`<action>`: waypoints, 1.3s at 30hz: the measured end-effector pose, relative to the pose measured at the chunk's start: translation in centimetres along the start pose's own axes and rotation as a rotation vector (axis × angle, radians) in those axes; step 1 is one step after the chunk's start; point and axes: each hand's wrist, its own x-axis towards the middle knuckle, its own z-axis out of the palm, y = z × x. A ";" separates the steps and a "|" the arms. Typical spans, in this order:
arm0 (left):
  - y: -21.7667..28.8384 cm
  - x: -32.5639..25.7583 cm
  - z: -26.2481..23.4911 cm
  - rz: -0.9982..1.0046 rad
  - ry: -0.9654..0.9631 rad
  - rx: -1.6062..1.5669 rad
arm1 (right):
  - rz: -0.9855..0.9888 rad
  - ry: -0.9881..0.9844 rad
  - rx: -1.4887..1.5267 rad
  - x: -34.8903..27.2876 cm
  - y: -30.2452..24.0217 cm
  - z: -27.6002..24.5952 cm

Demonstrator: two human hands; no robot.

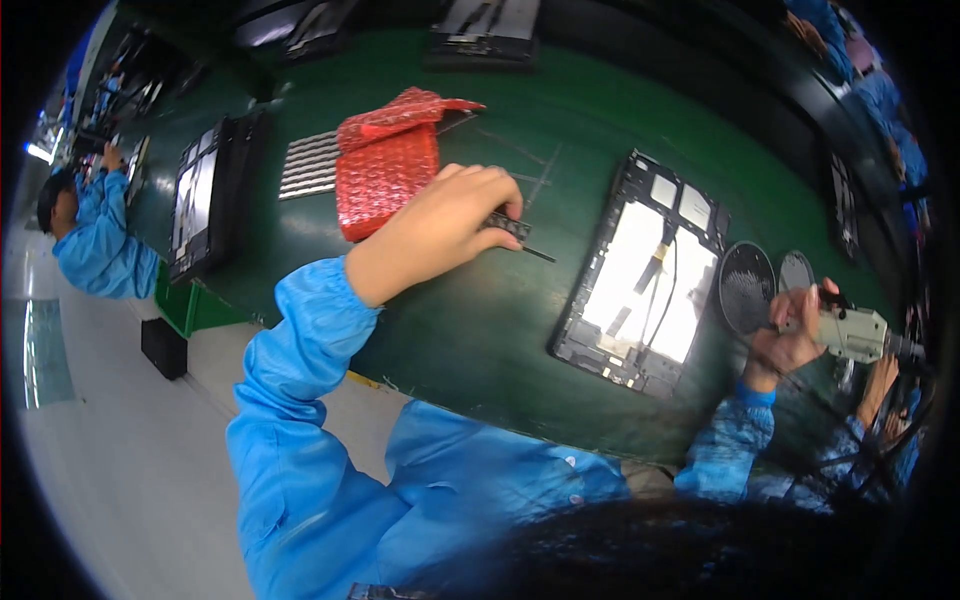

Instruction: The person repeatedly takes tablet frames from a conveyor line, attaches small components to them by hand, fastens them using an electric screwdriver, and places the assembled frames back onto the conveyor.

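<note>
My left hand [447, 225] is closed on a small dark strip-shaped part [508, 224], pinched between thumb and fingers over the green bench. From that part a thin black end points toward an opened tablet [640, 285], whose black frame, white inner panel and dark cables face up. At the right, my right hand [790, 335] is wrapped round a pale electric screwdriver [852, 333]. Next to this hand stand a round black dish [747, 285] with tiny pieces in it and a second, lighter round dish [795, 270].
A red bubble-wrap pouch [385, 190] lies beyond my left forearm, beside a set of silvery strips [308, 165]. Stacked tablets [200, 200] stand at the left, and another tablet [485, 30] at the far side. A co-worker [95, 235] sits far left; others work at right.
</note>
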 end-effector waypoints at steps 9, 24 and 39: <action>1.6 0.7 2.8 -0.104 0.117 -0.177 | 0.026 -0.034 0.024 -0.1 -0.2 0.3; 4.6 1.6 2.0 0.025 0.154 -0.458 | 0.027 -0.079 0.254 -2.7 -3.4 6.5; 5.6 1.4 4.9 -0.078 -0.109 -0.635 | 0.263 -0.240 0.256 -7.5 -2.9 14.3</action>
